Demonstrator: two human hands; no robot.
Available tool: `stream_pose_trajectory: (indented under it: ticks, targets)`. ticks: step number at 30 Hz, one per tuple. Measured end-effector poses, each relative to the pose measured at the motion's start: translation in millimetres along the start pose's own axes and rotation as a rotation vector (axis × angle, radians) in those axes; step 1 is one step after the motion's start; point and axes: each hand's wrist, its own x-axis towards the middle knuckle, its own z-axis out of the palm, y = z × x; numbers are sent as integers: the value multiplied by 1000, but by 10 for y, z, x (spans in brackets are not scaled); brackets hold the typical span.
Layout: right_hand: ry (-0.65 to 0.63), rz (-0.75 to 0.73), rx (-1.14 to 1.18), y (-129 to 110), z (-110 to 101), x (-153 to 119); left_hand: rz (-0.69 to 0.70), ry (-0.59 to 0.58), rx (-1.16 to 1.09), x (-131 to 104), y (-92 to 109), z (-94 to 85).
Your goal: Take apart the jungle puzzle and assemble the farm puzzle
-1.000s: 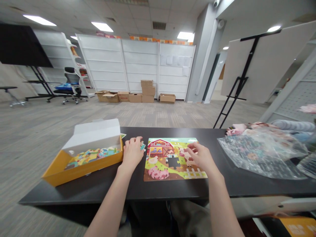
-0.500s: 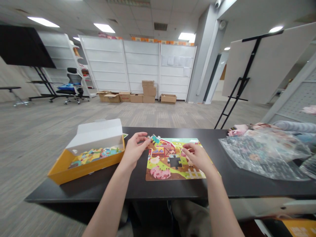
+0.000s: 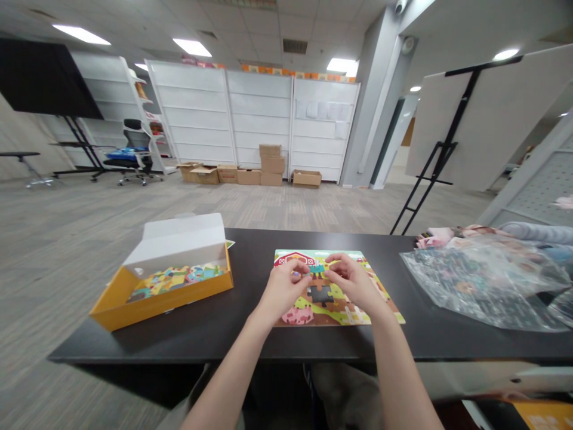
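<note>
A farm-scene jigsaw puzzle (image 3: 353, 316) lies flat on the black table, with a dark gap near its middle. Just above that gap, a puzzle piece (image 3: 317, 269) with teal on it is between my two hands. My left hand (image 3: 285, 285) pinches it from the left, fingers closed. From the right, my right hand (image 3: 354, 280) has thumb and fingers closed at the piece's other edge. My hands cover parts of the barn and the puzzle's centre.
To the left stands a yellow box (image 3: 165, 310) with its white lid up and several loose puzzle pieces (image 3: 179, 279) inside. A clear plastic bag (image 3: 474, 286) lies on the right of the black table (image 3: 201, 340). Cardboard boxes (image 3: 271, 170) sit on the floor beyond.
My left hand has carried the puzzle piece rightward, from the puzzle's left upper edge to above the gap. My right hand now meets it at the piece.
</note>
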Motion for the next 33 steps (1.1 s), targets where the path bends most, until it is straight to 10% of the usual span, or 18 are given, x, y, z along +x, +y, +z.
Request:
stream_pose_trajectory:
  ticks: [19, 33]
  targets:
    - [-165, 146, -554, 104, -123, -48, 155, -274, 757, -65, -101, 47]
    - [-241, 174, -561, 256, -174, -58, 313, -385, 880, -116, -51, 37]
